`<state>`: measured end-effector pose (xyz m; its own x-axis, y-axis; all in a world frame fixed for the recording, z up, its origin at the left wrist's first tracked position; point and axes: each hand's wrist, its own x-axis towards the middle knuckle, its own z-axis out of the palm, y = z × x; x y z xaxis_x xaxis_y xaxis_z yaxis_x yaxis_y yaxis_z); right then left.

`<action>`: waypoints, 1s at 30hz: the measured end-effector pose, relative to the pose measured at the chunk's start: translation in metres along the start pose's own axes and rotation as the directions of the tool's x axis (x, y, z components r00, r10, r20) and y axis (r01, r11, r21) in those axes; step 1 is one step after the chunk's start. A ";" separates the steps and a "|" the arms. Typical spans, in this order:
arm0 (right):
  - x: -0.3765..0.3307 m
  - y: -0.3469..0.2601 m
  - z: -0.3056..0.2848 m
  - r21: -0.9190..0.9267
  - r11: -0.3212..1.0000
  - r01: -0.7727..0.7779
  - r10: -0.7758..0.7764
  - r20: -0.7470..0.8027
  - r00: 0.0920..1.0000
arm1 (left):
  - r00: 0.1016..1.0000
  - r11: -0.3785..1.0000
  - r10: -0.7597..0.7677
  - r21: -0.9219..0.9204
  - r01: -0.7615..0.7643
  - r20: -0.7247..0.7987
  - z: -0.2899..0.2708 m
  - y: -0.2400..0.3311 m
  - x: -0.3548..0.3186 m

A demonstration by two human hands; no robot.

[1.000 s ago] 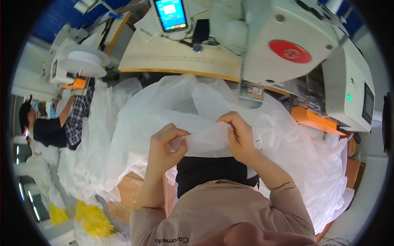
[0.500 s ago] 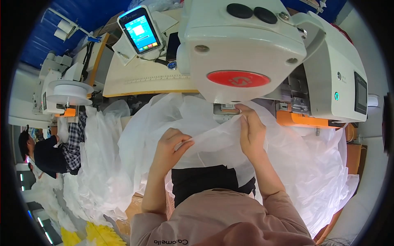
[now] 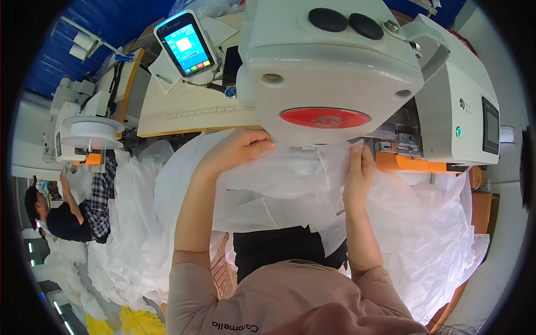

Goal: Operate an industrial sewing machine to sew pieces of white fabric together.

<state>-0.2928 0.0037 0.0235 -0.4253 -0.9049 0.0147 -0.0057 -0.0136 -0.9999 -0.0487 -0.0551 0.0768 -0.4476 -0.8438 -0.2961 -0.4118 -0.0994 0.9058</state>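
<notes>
Sheer white fabric (image 3: 251, 206) spreads over my lap and up under the head of a large white sewing machine (image 3: 335, 70). My left hand (image 3: 245, 148) is closed at the left of the machine head, thumb and fingers pinching the fabric. On the other side, my right hand (image 3: 360, 167) grips the same fabric between thumb and fingers, just right of the head. The cloth stretches between both hands beneath the machine, whose head hides most of the sewing spot.
A lit touch screen (image 3: 186, 46) stands on the cream table (image 3: 195, 111) with a ruler strip. An orange-based unit (image 3: 410, 162) sits right of the machine. White fabric heaps (image 3: 419, 240) lie both sides. Another person (image 3: 70, 218) works far left.
My left hand has moved up and right to the machine head. My right hand has shifted slightly right and down. The fabric now covers the plate under the head.
</notes>
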 end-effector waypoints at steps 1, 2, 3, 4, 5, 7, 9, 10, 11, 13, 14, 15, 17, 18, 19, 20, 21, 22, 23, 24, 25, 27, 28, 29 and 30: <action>0.000 0.000 0.001 0.003 1.000 0.002 -0.002 0.001 1.000 | 1.000 1.000 0.002 0.003 -0.002 -0.003 -0.003 -0.002 0.001; 0.000 0.000 0.002 -0.035 0.999 0.024 -0.024 0.001 1.000 | 1.000 0.999 0.025 0.024 -0.025 0.008 -0.005 -0.007 0.002; 0.000 0.000 0.004 -0.071 0.996 0.045 -0.045 0.007 0.999 | 0.999 0.998 0.046 0.044 -0.046 0.015 -0.008 -0.012 0.001; 0.000 0.000 0.006 -0.105 0.992 0.066 -0.065 0.019 0.998 | 0.998 0.996 0.063 0.064 -0.064 0.018 -0.012 -0.015 -0.003; 0.000 0.003 0.006 -0.100 0.993 0.064 -0.061 0.035 0.998 | 0.999 0.997 0.054 0.063 -0.054 0.004 -0.013 -0.017 -0.011; 0.003 0.010 0.003 -0.140 0.988 0.061 -0.056 0.037 0.998 | 0.986 0.981 0.114 0.172 -0.092 -0.125 -0.008 -0.022 -0.039; 0.008 0.017 -0.003 -0.168 0.984 0.056 -0.046 0.059 0.997 | 0.959 0.964 0.121 0.262 -0.051 -0.257 0.009 -0.034 -0.073; 0.008 0.017 -0.004 -0.151 0.982 0.117 -0.111 0.053 0.992 | 0.935 0.952 0.093 0.306 0.017 -0.342 0.021 -0.037 -0.101; 0.009 0.015 -0.003 -0.134 0.975 0.180 -0.175 0.044 0.984 | 0.897 0.916 0.166 0.402 0.014 -0.409 0.033 -0.052 -0.126; 0.011 0.012 0.003 -0.135 0.973 0.188 -0.179 0.075 0.981 | 0.851 0.872 0.230 0.488 0.035 -0.473 0.054 -0.094 -0.168; 0.011 0.008 0.005 -0.145 0.969 0.199 -0.189 0.077 0.979 | 0.790 0.950 0.044 0.271 0.157 -0.611 0.064 -0.108 -0.189; 0.011 0.008 0.005 -0.162 0.964 0.212 -0.202 0.075 0.976 | 0.704 0.969 -0.158 0.028 0.246 -0.693 0.066 -0.118 -0.204; 0.014 0.012 0.000 -0.160 0.964 0.212 -0.200 0.088 0.976 | 0.696 0.893 -0.420 -0.400 0.205 -0.582 0.031 -0.106 -0.216; 0.016 0.014 -0.004 -0.161 0.964 0.213 -0.201 0.088 0.976 | 0.633 0.922 -0.386 -0.247 0.299 -0.672 0.008 -0.096 -0.208; 0.017 0.015 -0.007 -0.153 0.965 0.214 -0.202 0.089 0.975 | 0.567 0.912 -0.325 -0.092 0.401 -0.757 -0.020 -0.087 -0.197; 0.016 0.017 -0.012 -0.159 0.962 0.220 -0.210 0.080 0.974 | 0.593 0.919 -0.055 0.191 0.345 -0.803 -0.047 -0.097 -0.178; 0.013 0.019 -0.017 -0.167 0.964 0.209 -0.193 0.108 0.975 | 0.614 0.872 0.202 0.426 0.243 -0.763 -0.071 -0.098 -0.152; 0.010 0.019 -0.022 -0.168 0.966 0.196 -0.174 0.137 0.975 | 0.605 0.755 0.444 0.639 0.145 -0.661 -0.087 -0.093 -0.136; 0.008 0.017 -0.024 -0.168 0.968 0.183 -0.156 0.165 0.974 | 0.606 0.751 0.452 0.646 0.139 -0.655 -0.094 -0.087 -0.133; 0.009 0.013 -0.026 -0.178 0.966 0.190 -0.166 0.146 0.975 | 0.616 0.826 0.353 0.543 0.148 -0.704 -0.098 -0.084 -0.121; 0.007 0.009 -0.025 -0.250 0.933 0.259 -0.223 0.166 0.961 | 0.629 0.886 0.246 0.434 0.162 -0.737 -0.102 -0.080 -0.110; 0.001 -0.001 -0.020 -0.389 0.839 0.380 -0.319 0.214 0.923 | 0.657 0.931 0.146 0.327 0.161 -0.739 -0.107 -0.076 -0.097; -0.003 -0.009 -0.015 -0.402 0.836 0.374 -0.322 0.192 0.927 | 0.671 0.918 0.260 0.394 0.053 -0.695 -0.109 -0.078 -0.100; -0.005 -0.019 -0.007 -0.434 0.805 0.405 -0.350 0.203 0.914 | 0.670 0.890 0.370 0.453 -0.056 -0.643 -0.112 -0.080 -0.105; -0.007 -0.028 0.001 -0.461 0.773 0.436 -0.377 0.218 0.900 | 0.678 0.887 0.379 0.456 -0.073 -0.630 -0.118 -0.083 -0.113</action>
<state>-0.2886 0.0104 0.0517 -0.1832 -0.9021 0.3906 -0.6069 -0.2088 -0.7668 0.1297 -0.0139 0.0713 0.0401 -0.9418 0.3337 -0.6948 0.2137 0.6867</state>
